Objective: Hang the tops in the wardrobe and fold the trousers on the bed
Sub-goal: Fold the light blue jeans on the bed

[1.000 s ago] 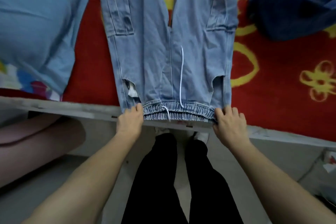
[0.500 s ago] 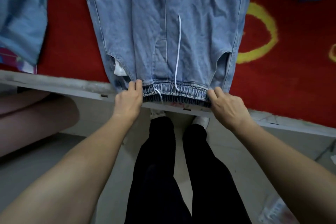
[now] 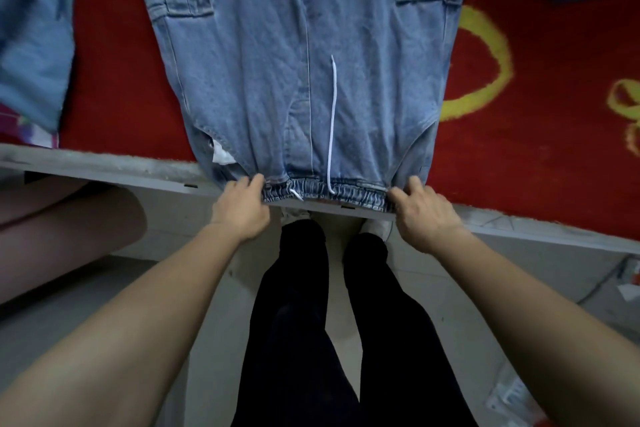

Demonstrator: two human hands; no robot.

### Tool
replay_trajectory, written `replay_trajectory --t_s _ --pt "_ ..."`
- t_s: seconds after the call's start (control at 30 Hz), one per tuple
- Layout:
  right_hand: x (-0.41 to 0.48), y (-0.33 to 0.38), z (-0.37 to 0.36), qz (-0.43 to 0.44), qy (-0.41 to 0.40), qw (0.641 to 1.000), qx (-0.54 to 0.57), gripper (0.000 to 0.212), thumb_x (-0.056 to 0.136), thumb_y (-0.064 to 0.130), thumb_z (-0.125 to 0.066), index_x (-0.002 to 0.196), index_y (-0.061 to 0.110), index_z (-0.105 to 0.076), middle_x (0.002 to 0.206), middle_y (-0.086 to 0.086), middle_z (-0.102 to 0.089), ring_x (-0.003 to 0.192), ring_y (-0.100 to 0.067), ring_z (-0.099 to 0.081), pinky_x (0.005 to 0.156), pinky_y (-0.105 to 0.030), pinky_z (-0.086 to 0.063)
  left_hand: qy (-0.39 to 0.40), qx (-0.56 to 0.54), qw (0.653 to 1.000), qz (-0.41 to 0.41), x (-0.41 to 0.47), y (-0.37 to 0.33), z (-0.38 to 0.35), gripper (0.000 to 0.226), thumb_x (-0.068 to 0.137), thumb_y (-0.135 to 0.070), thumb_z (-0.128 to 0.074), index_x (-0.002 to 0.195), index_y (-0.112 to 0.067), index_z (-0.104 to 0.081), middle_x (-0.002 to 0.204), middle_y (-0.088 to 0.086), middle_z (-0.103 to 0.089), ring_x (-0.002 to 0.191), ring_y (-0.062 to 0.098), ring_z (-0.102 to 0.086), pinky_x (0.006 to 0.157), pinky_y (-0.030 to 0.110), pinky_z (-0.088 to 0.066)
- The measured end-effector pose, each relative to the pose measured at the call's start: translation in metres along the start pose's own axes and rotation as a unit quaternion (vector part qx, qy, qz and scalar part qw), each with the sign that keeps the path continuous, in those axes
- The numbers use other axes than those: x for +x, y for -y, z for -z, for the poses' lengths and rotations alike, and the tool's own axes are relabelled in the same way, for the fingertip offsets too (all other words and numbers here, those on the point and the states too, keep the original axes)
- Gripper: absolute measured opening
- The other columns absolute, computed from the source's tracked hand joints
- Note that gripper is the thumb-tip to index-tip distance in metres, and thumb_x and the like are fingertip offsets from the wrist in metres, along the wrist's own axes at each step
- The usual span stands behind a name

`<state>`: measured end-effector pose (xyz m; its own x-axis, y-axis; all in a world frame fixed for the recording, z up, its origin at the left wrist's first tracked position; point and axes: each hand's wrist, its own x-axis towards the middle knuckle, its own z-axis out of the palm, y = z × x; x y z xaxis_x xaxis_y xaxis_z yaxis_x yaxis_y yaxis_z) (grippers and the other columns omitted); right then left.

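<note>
Pinching the waistband (image 3: 353, 193) corners in left hand (image 3: 242, 210) and right hand (image 3: 424, 218), fingers curled, I pull evenly to flatten the jeans (image 3: 259, 80).

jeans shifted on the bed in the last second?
Yes. The jeans slid toward the near bed edge: against the yellow ring on the red blanket, their side pocket now sits nearer the person.

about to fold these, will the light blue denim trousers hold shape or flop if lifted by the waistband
Probably floppy: the light blue denim trousers lie creased on the red bedspread. Likely heavyish, as the denim looks thick. The white drawstring would probably dangle once the left hand and right hand lift the waistband.
</note>
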<state>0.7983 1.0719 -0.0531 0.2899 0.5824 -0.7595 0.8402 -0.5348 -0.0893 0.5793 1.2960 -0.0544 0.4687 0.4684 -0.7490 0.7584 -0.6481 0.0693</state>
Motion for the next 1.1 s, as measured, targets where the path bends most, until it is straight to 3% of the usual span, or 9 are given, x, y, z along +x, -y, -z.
replay_trajectory --t_s 0.13,0.2,0.27,0.53,0.67,0.8,0.9,1.0,1.1 --pt "0.022 0.008 0.053 -0.095 0.028 0.984 0.145 0.080 0.090 0.080 -0.017 0.107 0.018 -0.065 0.111 -0.014 -0.063 0.105 -0.034 -0.062 0.079 -0.041 -0.042 -0.198 -0.215 0.947 0.136 0.017 0.006 0.021 0.014 0.094 -0.017 -0.044 0.101 -0.011 -0.055 0.116 0.019 -0.058 0.100 0.038 -0.057 0.078 0.041 -0.043" --pt "0.038 0.007 0.064 -0.203 -0.039 0.938 0.276 0.086 0.088 0.082 -0.018 0.105 0.011 -0.065 0.108 -0.016 -0.065 0.104 -0.038 -0.061 0.078 -0.041 -0.041 -0.278 -0.300 0.868 0.281 0.027 0.005 0.032 0.023 0.097 -0.020 -0.044 0.115 -0.006 -0.050 0.128 0.021 -0.049 0.113 0.039 -0.051 0.088 0.044 -0.041" --pt "0.050 0.009 0.065 -0.257 -0.074 0.904 0.332 0.077 0.095 0.072 -0.027 0.110 0.005 -0.062 0.116 -0.021 -0.064 0.109 -0.041 -0.058 0.078 -0.040 -0.040 -0.250 -0.357 0.820 0.372 0.040 0.012 0.039 0.035 0.099 -0.024 -0.044 0.127 -0.003 -0.045 0.137 0.022 -0.046 0.125 0.040 -0.046 0.098 0.045 -0.039" --pt "0.056 0.017 0.053 -0.373 -0.209 0.810 0.402 0.057 0.095 0.044 -0.057 0.134 0.007 -0.040 0.137 -0.021 -0.047 0.125 -0.042 -0.049 0.099 -0.046 -0.039 -0.228 -0.309 0.821 0.423 0.055 0.040 0.047 0.036 0.096 -0.017 -0.052 0.129 -0.005 -0.043 0.139 0.018 -0.045 0.128 0.037 -0.045 0.098 0.045 -0.040" --pt "0.062 0.027 0.067 -0.240 -0.371 0.865 0.237 0.071 0.087 0.030 -0.053 0.152 0.015 -0.027 0.158 -0.021 -0.021 0.143 -0.036 -0.028 0.114 -0.046 -0.027 -0.348 -0.169 0.882 0.269 0.058 0.020 0.058 0.061 0.081 -0.008 -0.051 0.140 -0.018 -0.038 0.152 0.014 -0.028 0.139 0.032 -0.030 0.106 0.045 -0.030" --pt "0.083 0.006 0.065 -0.123 -0.172 0.973 0.093 0.071 0.100 0.061 -0.026 0.159 0.026 -0.008 0.166 -0.014 0.010 0.153 -0.033 0.002 0.122 -0.053 -0.007 -0.152 -0.006 0.985 0.086 0.069 0.028 0.049 0.065 0.098 -0.027 -0.039 0.156 -0.035 -0.010 0.164 0.012 0.010 0.151 0.032 0.010 0.119 0.058 -0.007" --pt "0.096 -0.011 0.063 -0.123 -0.042 0.986 0.109 0.077 0.095 0.074 -0.016 0.158 0.036 0.005 0.164 -0.001 0.023 0.152 -0.025 0.017 0.121 -0.055 0.002 -0.102 -0.015 0.987 0.124 0.073 0.027 0.049 0.065 0.100 -0.029 -0.035 0.156 -0.037 -0.005 0.163 0.012 0.015 0.149 0.033 0.017 0.117 0.063 -0.001" --pt "0.096 -0.013 0.062 -0.109 -0.061 0.982 0.138 0.078 0.093 0.076 -0.018 0.157 0.037 0.003 0.164 0.001 0.022 0.152 -0.022 0.017 0.121 -0.055 0.004 -0.196 -0.049 0.971 0.129 0.067 0.007 0.051 0.061 0.093 -0.027 -0.038 0.153 -0.025 -0.028 0.164 0.014 0.001 0.151 0.029 0.006 0.118 0.060 0.003" --pt "0.090 -0.021 0.056 -0.085 -0.086 0.988 0.099 0.079 0.092 0.078 -0.011 0.157 0.038 0.006 0.164 0.000 0.022 0.152 -0.022 0.016 0.121 -0.055 0.004 -0.242 -0.044 0.969 0.026 0.059 -0.012 0.037 0.065 0.098 -0.045 -0.028 0.157 -0.020 -0.018 0.164 0.014 0.003 0.152 0.028 0.004 0.119 0.058 0.003"
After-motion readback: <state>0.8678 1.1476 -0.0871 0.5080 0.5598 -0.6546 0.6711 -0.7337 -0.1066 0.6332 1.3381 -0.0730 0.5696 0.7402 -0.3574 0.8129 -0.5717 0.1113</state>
